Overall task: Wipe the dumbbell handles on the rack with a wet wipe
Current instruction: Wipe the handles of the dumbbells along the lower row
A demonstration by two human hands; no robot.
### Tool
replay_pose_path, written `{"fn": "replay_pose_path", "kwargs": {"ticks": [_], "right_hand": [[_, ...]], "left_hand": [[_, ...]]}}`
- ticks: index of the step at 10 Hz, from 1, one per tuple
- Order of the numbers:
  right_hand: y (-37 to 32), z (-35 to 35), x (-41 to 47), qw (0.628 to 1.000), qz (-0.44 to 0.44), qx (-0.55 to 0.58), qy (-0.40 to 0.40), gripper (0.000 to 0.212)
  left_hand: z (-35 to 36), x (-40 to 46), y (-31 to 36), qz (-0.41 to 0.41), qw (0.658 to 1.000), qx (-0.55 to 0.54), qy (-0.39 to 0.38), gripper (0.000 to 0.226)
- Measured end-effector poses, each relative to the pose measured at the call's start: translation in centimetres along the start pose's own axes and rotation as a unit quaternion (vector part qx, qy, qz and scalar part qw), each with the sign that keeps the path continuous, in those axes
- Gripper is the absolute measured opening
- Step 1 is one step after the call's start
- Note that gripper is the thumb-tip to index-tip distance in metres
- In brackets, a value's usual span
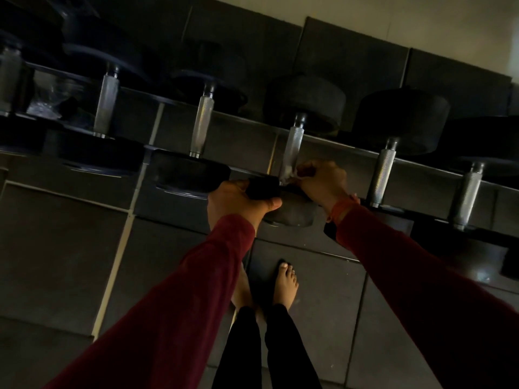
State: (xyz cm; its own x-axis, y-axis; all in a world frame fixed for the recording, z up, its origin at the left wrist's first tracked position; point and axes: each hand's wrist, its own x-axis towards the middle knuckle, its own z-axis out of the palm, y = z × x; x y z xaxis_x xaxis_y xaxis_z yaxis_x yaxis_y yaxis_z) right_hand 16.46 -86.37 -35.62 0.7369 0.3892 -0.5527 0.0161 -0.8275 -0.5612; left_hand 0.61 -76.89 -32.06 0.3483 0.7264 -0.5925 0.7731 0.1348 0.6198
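Two hands on one dumbbell at the rack

Two hands meet on the third dumbbell from the left in the head view. The right hand (320, 179) pinches a white wet wipe (287, 173) against the lower end of that dumbbell's knurled steel handle (293, 148), fingers curled round the cloth right where the handle enters the near weight. Just left of that grip, the left hand (240, 204) curls over the top edge of the near black weight head (292, 213), thumb and fingers wrapped on it. Beyond the wipe, the handle runs up and away to the far weight head (304, 101). To either side of the grip, further dumbbells lie across the dark rack rails (351, 150), their bare steel handles well apart from the wipe: two to the left, two to the right. Dark red sleeves (174, 299) cover both forearms, and an orange band (344, 207) sits at the right wrist. Below the hands, bare feet (286, 282) stand on dark floor tiles (56, 248).
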Motion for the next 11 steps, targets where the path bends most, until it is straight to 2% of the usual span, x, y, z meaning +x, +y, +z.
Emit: {"fn": "replay_pose_path", "kwargs": {"ticks": [1,2,3,4,5,6,7,8,9,10,11], "right_hand": [[-0.7,-0.2,0.9,0.996,0.009,-0.077,-0.039,0.023],[-0.9,0.4,1.2,0.991,-0.010,-0.130,-0.012,0.018],[-1.5,0.9,0.7,0.993,-0.016,-0.076,0.086,0.005],[-2.4,1.3,1.1,0.985,-0.008,0.012,0.171,0.017],[-2.5,2.0,0.7,0.978,-0.003,0.031,0.204,0.005],[-3.5,1.5,1.9,0.965,0.028,0.089,0.244,0.012],[-5.6,0.6,3.5,0.948,0.081,0.161,0.262,0.009],[-5.9,0.8,4.1,0.932,0.133,0.220,0.257,0.015],[-5.6,0.7,4.9,0.889,0.228,0.336,0.212,0.023],[-5.2,0.3,5.2,0.859,0.247,0.429,0.130,0.026],[-5.9,-0.1,4.3,0.878,0.206,0.426,0.069,0.042]], "left_hand": [[-0.1,0.1,0.0,-0.004,1.000,0.002,-0.001,0.043],[-0.1,0.1,0.1,-0.008,1.000,-0.003,0.003,0.044],[-0.1,0.1,-0.1,-0.008,1.000,-0.007,0.005,0.047],[0.0,0.1,-0.3,-0.011,1.000,-0.006,0.011,0.049],[-0.1,0.0,-0.2,-0.017,1.000,-0.003,0.006,0.050],[-0.1,-0.1,-0.2,-0.020,1.000,0.000,0.002,0.050],[-0.1,0.0,-0.2,-0.013,1.000,0.009,0.001,0.047],[-0.1,0.0,-0.2,-0.006,1.000,0.009,0.001,0.046],[-0.1,-0.1,-0.3,0.001,1.000,0.016,-0.004,0.044],[-0.1,0.0,-0.4,0.004,1.000,0.023,-0.004,0.047],[-0.1,0.0,-0.3,-0.002,1.000,0.022,-0.006,0.045]]}}
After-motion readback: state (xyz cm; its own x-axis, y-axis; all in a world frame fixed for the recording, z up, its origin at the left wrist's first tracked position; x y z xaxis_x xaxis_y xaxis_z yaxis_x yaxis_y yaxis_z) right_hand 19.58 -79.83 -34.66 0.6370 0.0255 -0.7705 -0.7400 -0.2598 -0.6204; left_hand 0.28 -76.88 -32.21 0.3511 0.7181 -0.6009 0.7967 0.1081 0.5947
